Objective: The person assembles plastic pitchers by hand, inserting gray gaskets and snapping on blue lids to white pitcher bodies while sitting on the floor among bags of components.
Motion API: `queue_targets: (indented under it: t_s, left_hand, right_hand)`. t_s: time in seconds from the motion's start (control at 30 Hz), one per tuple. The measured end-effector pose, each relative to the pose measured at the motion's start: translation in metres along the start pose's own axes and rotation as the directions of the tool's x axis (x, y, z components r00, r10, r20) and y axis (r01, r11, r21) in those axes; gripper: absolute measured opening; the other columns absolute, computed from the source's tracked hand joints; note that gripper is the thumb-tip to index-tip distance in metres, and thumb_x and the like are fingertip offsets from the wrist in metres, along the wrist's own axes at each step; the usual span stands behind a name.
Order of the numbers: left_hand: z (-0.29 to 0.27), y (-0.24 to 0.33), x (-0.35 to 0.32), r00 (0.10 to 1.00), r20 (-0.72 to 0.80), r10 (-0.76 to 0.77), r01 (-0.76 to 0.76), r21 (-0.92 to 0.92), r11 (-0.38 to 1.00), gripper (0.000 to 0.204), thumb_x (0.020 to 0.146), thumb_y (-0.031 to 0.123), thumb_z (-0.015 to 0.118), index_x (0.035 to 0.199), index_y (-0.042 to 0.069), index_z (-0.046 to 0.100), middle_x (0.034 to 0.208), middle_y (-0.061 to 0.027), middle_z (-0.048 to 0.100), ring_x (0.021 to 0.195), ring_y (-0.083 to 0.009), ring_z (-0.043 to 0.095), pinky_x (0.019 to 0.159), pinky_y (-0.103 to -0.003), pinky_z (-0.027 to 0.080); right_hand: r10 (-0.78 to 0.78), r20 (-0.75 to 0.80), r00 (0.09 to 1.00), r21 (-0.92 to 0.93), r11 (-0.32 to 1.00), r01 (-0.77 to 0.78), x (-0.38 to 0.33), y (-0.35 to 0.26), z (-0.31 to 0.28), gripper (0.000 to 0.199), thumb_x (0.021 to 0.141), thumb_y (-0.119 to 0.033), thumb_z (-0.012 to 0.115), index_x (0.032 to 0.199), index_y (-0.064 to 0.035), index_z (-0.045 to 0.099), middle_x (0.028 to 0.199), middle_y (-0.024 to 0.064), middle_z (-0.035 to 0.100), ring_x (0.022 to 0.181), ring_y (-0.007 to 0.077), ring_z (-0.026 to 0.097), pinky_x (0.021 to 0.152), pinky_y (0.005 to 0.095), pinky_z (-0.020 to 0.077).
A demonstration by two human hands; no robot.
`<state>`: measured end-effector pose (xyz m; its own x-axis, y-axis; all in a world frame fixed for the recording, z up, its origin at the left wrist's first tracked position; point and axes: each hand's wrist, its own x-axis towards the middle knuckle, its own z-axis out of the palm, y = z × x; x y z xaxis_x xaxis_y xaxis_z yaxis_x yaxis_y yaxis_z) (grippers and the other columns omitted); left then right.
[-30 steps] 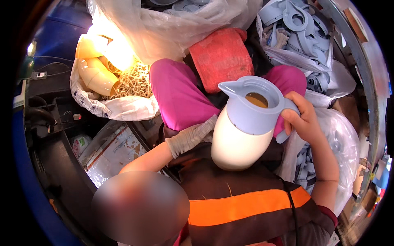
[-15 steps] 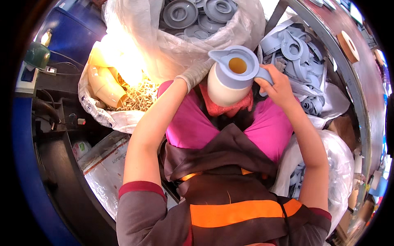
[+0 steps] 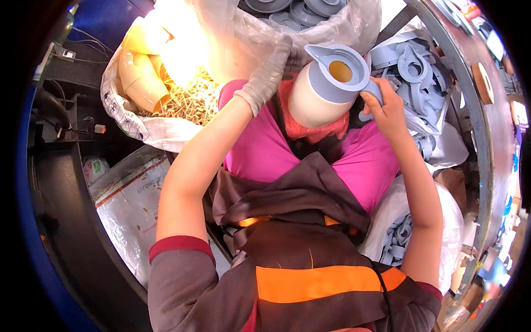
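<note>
A jug with a cream body (image 3: 311, 102) and a grey-blue collar and spout (image 3: 334, 69) stands tilted over a red cloth (image 3: 287, 119) between my knees. An amber-coloured inside shows through its round top opening. My right hand (image 3: 385, 110) is closed round the jug's grey-blue handle (image 3: 371, 90), bare-skinned. To the jug's left, my left hand (image 3: 266, 74) wears a pale glove. Its fingers stretch upward, apart from the jug, beside a clear plastic bag (image 3: 251, 41); nothing shows in them.
Grey round lids (image 3: 287, 21) fill the bag ahead. At left, a sack (image 3: 124, 113) holds cream jug bodies (image 3: 138, 83) and brown paper shreds (image 3: 185, 102). Grey-blue collars (image 3: 415, 69) fill a bag at right, beside a metal-framed table (image 3: 487, 138). Another bag (image 3: 442, 221) holds small grey parts.
My left hand has come away from the jug's spout side, its fingers now pointing upward. My right hand keeps the handle. The whole view has shifted a little.
</note>
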<state>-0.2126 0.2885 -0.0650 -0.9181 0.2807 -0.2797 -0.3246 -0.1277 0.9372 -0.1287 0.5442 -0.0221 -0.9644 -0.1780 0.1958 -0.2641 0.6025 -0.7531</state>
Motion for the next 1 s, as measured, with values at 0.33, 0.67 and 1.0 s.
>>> queue_targets:
  t_s: [0.33, 0.67, 1.0]
  left_hand:
    - [0.02, 0.03, -0.018, 0.895, 0.157, 0.417, -0.436, 0.499, 0.749, 0.038, 0.09, 0.036, 0.049, 0.102, 0.001, 0.057, 0.09, -0.0171, 0.063, 0.084, -0.0309, 0.061, 0.077, -0.037, 0.045]
    - [0.022, 0.03, -0.033, 0.926, 0.095, 0.367, -0.378, 0.276, 0.884, 0.035, 0.096, 0.031, 0.048, 0.118, 0.006, 0.058, 0.089, -0.001, 0.058, 0.078, -0.0093, 0.051, 0.074, -0.025, 0.046]
    - [0.022, 0.032, -0.034, 0.909, 0.056, 0.414, -0.408, 0.327, 0.852, 0.038, 0.097, 0.031, 0.049, 0.124, 0.005, 0.056, 0.096, -0.0023, 0.059, 0.085, -0.0098, 0.052, 0.082, -0.024, 0.044]
  right_hand:
    - [-0.036, -0.001, 0.999, -0.063, 0.997, 0.036, -0.001, 0.002, -0.002, 0.032, 0.088, -0.021, 0.062, 0.113, -0.002, 0.056, 0.073, 0.0097, 0.062, 0.056, 0.0145, 0.061, 0.058, 0.0281, 0.0477]
    - [-0.322, -0.373, 0.87, -0.801, 0.584, -0.128, 0.058, 0.016, -0.195, 0.039, 0.089, -0.033, 0.059, 0.119, -0.0071, 0.057, 0.124, 0.019, 0.056, 0.116, 0.0327, 0.053, 0.098, 0.0382, 0.0403]
    - [-0.06, -0.414, 0.908, -0.513, 0.84, -0.178, 0.063, 0.059, -0.258, 0.06, 0.08, -0.041, 0.067, 0.126, -0.0055, 0.056, 0.125, 0.0156, 0.058, 0.11, 0.0263, 0.058, 0.095, 0.0329, 0.0407]
